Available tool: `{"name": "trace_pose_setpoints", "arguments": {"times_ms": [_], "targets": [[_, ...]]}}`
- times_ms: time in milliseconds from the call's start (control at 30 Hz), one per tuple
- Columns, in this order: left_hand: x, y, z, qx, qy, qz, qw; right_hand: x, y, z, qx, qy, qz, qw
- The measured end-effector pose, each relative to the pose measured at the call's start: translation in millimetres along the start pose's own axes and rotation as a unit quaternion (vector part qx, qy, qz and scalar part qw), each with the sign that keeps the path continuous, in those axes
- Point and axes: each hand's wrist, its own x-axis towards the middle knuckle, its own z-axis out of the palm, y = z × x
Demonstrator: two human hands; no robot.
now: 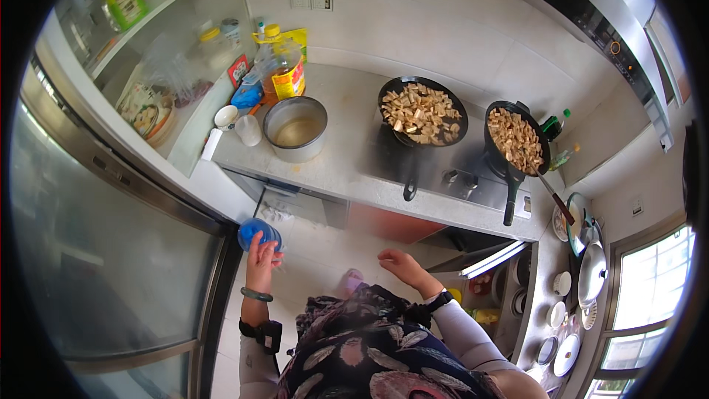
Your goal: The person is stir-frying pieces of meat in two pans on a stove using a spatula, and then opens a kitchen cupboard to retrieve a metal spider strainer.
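My left hand (262,257) is raised over the floor with fingers apart, in front of a blue plastic water jug (249,233); no grip on it shows. My right hand (407,270) hangs above the floor, fingers loosely curled, with nothing seen in it. Beyond the counter edge, a black frying pan (464,122) holds chopped pale-brown pieces (421,111) on the stove (376,160). To its right, a black wok (548,155) holds similar pieces, with a dark-handled utensil (556,197) leaning in it. A grey metal pot (296,152) with some liquid stands on the counter at left.
Beside the pot are a cooking oil bottle (279,75), a white bowl (226,117) and a clear plastic cup (248,132). A glass sliding door (127,266) stands at left. An open drawer or door (493,260) juts out at right, below a counter with lids and bowls.
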Motion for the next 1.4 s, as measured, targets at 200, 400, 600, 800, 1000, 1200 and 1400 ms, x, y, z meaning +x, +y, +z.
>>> {"name": "trace_pose_setpoints", "arguments": {"times_ms": [200, 400, 600, 800, 1000, 1200, 1400], "targets": [[31, -18, 5, 0.006, -0.035, -0.069, 0.997, 4, 6, -5, 0.011, 0.044, 0.037, 0.998], [75, -11, 49, 0.013, -0.152, -0.103, 0.983, -26, 24, -15, 0.053, 0.164, 0.108, 0.979], [111, 6, 90, 0.030, -0.293, -0.059, 0.954, -59, 9, 6, 0.205, 0.276, 0.182, 0.921], [124, 26, 102, 0.034, -0.339, -0.054, 0.939, -62, 12, 34, 0.233, 0.289, 0.208, 0.905], [142, 1, 68, 0.035, -0.325, -0.066, 0.943, -48, 12, 50, 0.208, 0.284, 0.199, 0.915], [147, 1, 45, 0.061, -0.305, -0.078, 0.947, -51, 15, 46, 0.207, 0.308, 0.188, 0.909], [142, -7, 57, 0.078, -0.303, -0.091, 0.946, -79, 3, -17, 0.233, 0.391, 0.110, 0.884]]}}
